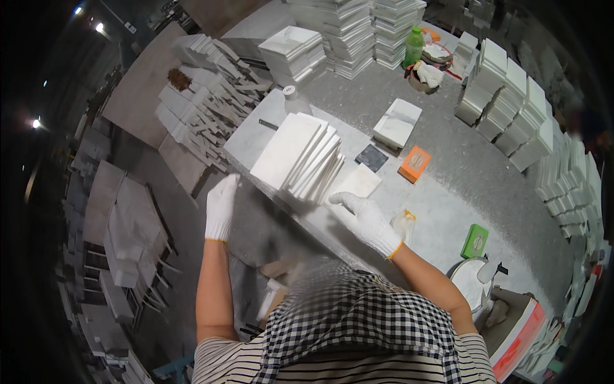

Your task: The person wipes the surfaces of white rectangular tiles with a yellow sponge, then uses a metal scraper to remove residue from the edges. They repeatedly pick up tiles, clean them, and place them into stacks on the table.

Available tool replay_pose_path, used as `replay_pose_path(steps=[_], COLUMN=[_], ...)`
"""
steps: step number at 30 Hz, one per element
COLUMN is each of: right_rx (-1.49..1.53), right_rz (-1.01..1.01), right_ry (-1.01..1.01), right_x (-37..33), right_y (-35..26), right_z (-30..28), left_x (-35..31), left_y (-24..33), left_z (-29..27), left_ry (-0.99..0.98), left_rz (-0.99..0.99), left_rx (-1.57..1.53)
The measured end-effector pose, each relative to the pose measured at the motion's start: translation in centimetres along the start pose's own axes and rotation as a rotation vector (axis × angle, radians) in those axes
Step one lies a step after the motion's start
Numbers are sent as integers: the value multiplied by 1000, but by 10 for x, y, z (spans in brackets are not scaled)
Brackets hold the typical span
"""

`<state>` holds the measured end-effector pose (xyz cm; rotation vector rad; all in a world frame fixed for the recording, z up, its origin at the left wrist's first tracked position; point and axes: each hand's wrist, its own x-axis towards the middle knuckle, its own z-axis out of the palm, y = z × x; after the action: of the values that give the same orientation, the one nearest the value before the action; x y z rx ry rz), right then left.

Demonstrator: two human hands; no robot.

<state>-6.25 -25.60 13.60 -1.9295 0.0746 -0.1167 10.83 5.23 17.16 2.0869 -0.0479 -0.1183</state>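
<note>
A leaning stack of white marble tiles (288, 150) stands on the near edge of the worktable. To its left, off the table's edge, my left hand (221, 208) is raised in a white knit glove. Its fingers are drawn together, and nothing shows in them. My right hand (366, 221), gloved the same way, is just right of the stack with its fingers apart and curved. A single white tile (357, 182) lies flat beyond its fingertips; whether they touch it I cannot tell. A small dark square plate (371, 157) lies behind that tile.
Orange (415, 164) and green (474, 240) blocks lie right of my hands. A short tile pile (398, 123) and a clear bottle (296, 101) stand farther back. Tall tile stacks (348, 38) line the back; more rows (505, 96) stand right. A round white container (472, 281) is near right.
</note>
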Motion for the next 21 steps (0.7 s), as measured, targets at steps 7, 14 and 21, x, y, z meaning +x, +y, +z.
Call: replay_pose_path(steps=[7,14,21], right_rx=[306,508,479], right_rz=[114,293,358], right_ry=[-48,-109,-145], right_x=[28,32,37], right_y=[-10,-31,-28], right_z=[0,21,31], left_x=[77,78,93], left_y=[73,112,107], left_z=[52,68,68], left_ry=[-461,-811,-863], left_rz=[72,-241,-195], left_rx=[35,-88,34])
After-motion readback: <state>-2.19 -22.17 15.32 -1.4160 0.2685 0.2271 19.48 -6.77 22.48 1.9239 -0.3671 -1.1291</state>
